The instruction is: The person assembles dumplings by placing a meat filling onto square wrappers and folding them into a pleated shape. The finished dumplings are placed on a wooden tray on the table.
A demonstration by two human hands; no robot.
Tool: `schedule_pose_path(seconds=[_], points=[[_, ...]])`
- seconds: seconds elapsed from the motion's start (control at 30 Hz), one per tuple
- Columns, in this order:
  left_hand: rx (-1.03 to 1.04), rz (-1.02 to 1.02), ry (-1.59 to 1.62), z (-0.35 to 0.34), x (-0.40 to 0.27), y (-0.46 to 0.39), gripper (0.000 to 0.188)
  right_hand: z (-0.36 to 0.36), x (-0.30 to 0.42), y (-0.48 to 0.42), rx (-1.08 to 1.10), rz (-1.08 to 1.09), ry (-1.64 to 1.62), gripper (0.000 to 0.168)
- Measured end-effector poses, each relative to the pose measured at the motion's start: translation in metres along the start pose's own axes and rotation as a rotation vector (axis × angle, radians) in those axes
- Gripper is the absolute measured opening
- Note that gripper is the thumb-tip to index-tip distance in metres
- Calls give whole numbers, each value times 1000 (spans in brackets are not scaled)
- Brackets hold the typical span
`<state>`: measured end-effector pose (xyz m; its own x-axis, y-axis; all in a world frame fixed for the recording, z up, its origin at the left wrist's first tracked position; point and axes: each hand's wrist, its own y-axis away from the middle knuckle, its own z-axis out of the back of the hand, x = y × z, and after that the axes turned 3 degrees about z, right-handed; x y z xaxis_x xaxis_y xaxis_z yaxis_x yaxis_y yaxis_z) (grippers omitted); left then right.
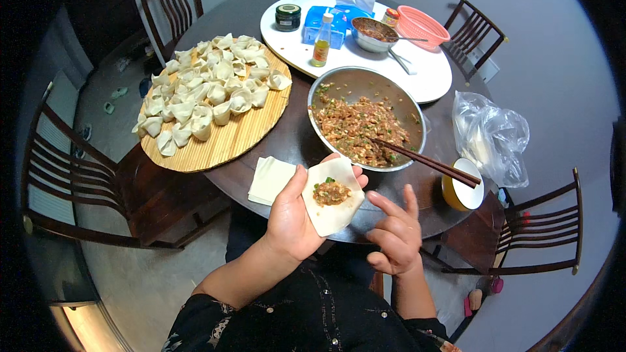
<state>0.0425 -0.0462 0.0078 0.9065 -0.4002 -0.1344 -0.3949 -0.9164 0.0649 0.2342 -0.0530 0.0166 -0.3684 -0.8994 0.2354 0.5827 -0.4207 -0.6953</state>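
Observation:
My left hand (291, 220) is palm up and holds a square wonton wrapper (337, 217) flat across the palm and fingers. A small mound of minced meat filling (332, 192) with green bits sits on the wrapper. My right hand (398, 234) is just to the right, apart from the wrapper, with its fingers spread and nothing in them. Beyond both hands stands a large steel bowl (415, 129) with more filling (364, 124). Dark chopsticks (425, 160) rest in it, their ends over a yellow-sided bowl (455, 200). A stack of wrappers (271, 181) lies left of my left hand.
A round woven tray (244, 137) carries many folded wontons (215, 85) at the left. On the white turntable (420, 71) stand a bottle (321, 44), a dark jar (287, 17), a tissue pack (323, 36), a smaller steel bowl (374, 44) and a pink basket (423, 27). A plastic bag (491, 139) lies right.

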Motion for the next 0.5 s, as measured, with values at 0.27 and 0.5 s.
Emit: schedule_pose_path(seconds=[0.27, 0.5], points=[[-6, 10, -73, -5, 13, -4, 58, -19, 13, 2, -27, -48, 233, 32], [1, -72, -189, -9, 15, -5, 60, -20, 9, -8, -45, -55, 224, 20]])
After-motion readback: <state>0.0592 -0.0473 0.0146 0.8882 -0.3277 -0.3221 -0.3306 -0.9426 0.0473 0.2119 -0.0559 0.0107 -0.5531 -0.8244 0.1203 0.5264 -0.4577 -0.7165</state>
